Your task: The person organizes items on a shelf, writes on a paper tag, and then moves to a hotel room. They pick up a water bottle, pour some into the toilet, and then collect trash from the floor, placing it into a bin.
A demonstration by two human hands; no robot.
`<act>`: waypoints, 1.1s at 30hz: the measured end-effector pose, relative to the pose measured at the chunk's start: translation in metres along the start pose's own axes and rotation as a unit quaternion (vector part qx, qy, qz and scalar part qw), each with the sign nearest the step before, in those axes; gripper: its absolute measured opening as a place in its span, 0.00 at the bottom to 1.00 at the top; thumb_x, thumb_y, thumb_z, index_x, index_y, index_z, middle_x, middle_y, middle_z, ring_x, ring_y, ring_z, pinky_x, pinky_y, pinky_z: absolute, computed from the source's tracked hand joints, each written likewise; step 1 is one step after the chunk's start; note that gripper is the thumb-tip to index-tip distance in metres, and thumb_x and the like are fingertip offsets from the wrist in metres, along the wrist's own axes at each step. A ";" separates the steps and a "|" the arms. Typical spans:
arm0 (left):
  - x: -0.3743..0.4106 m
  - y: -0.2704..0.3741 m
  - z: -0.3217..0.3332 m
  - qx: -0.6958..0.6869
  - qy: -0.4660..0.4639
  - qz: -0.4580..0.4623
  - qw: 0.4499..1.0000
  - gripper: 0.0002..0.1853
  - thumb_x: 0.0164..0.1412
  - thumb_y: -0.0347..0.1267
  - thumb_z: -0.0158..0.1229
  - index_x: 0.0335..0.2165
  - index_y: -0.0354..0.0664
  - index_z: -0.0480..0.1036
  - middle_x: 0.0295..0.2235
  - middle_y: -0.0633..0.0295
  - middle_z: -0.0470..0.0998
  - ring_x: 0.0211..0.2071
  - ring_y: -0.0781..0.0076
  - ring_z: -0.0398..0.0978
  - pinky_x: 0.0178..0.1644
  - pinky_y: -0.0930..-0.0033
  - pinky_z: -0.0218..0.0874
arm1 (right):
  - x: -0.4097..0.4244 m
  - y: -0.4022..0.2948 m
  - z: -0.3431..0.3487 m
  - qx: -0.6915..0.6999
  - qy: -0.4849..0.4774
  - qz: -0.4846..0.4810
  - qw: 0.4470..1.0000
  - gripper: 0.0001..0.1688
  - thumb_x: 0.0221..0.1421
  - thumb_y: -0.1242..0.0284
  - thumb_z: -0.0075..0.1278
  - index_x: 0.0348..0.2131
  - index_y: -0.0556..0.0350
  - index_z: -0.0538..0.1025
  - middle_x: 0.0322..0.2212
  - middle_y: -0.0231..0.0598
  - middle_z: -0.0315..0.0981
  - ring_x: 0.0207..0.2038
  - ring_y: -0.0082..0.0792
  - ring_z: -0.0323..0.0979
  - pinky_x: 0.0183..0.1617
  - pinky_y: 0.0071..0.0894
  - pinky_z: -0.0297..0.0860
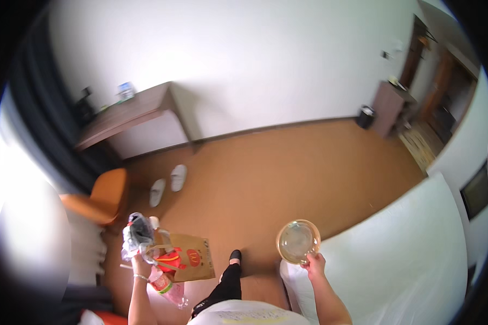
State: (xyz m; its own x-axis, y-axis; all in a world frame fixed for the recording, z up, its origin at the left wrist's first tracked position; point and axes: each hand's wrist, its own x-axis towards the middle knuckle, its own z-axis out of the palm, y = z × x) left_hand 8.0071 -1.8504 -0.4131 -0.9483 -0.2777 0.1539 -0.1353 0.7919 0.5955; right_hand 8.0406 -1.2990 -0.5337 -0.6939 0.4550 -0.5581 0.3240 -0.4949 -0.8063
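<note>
My left hand grips a bunch of packaging: a crumpled clear plastic bag with something dark inside, a brown paper takeaway bag with a red logo, and a red packet. A plastic bottle with a red and green label hangs under that hand; what holds it is hidden. In my right hand is a round, see-through bowl-like container with a tan rim, pinched at its near edge. Its contents, if any, are too unclear to tell.
Ahead, a wooden desk stands against the wall, with white slippers near it. An orange chair is at the left, a white bed at the right. Farther off are a black waste bin and a cabinet.
</note>
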 end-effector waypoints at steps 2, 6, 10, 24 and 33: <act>-0.055 -0.054 -0.050 0.041 -0.017 0.032 0.999 0.08 0.41 0.27 0.56 0.25 0.35 0.72 0.18 0.56 0.73 0.21 0.68 0.71 0.26 0.66 0.60 | -0.075 0.088 -0.038 -0.028 0.044 0.071 0.996 0.08 0.46 0.77 0.47 0.28 0.59 0.64 0.23 0.41 0.67 0.18 0.33 0.68 0.18 0.30 0.70; -0.051 -0.002 -0.075 0.088 -0.042 0.015 0.995 0.07 0.42 0.27 0.56 0.20 0.32 0.71 0.14 0.51 0.71 0.16 0.62 0.70 0.20 0.64 0.57 | -0.162 0.006 -0.093 -0.044 0.186 0.079 0.978 0.10 0.43 0.77 0.47 0.28 0.61 0.64 0.23 0.43 0.66 0.18 0.36 0.69 0.19 0.33 0.71; -0.036 0.057 -0.121 0.077 -0.104 0.072 0.989 0.14 0.43 0.32 0.59 0.18 0.29 0.69 0.14 0.44 0.68 0.20 0.45 0.68 0.22 0.56 0.55 | -0.281 0.013 -0.133 0.006 0.259 0.122 0.958 0.13 0.40 0.77 0.49 0.28 0.62 0.63 0.23 0.45 0.66 0.17 0.39 0.70 0.18 0.35 0.72; -0.145 0.253 -0.326 0.079 -0.100 0.182 0.975 0.08 0.43 0.31 0.55 0.24 0.36 0.72 0.18 0.46 0.71 0.24 0.49 0.72 0.24 0.61 0.60 | -0.444 -0.140 -0.179 0.032 0.177 0.037 0.983 0.11 0.41 0.77 0.51 0.22 0.58 0.63 0.19 0.39 0.64 0.18 0.32 0.68 0.17 0.32 0.70; -0.220 0.478 -0.406 0.152 -0.172 0.117 0.966 0.11 0.45 0.37 0.55 0.25 0.41 0.74 0.18 0.48 0.71 0.23 0.49 0.71 0.25 0.56 0.60 | -0.562 -0.324 -0.271 0.129 0.137 0.101 0.977 0.08 0.44 0.78 0.49 0.26 0.60 0.65 0.21 0.40 0.66 0.17 0.32 0.67 0.16 0.30 0.69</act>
State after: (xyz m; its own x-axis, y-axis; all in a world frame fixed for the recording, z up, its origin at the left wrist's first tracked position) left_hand 8.2675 -1.6318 0.1574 -0.9953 0.0845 -0.0466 0.0660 0.9486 0.3096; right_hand 8.4996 -1.1940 -0.0118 -0.4227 0.4917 -0.7613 0.2388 -0.7499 -0.6170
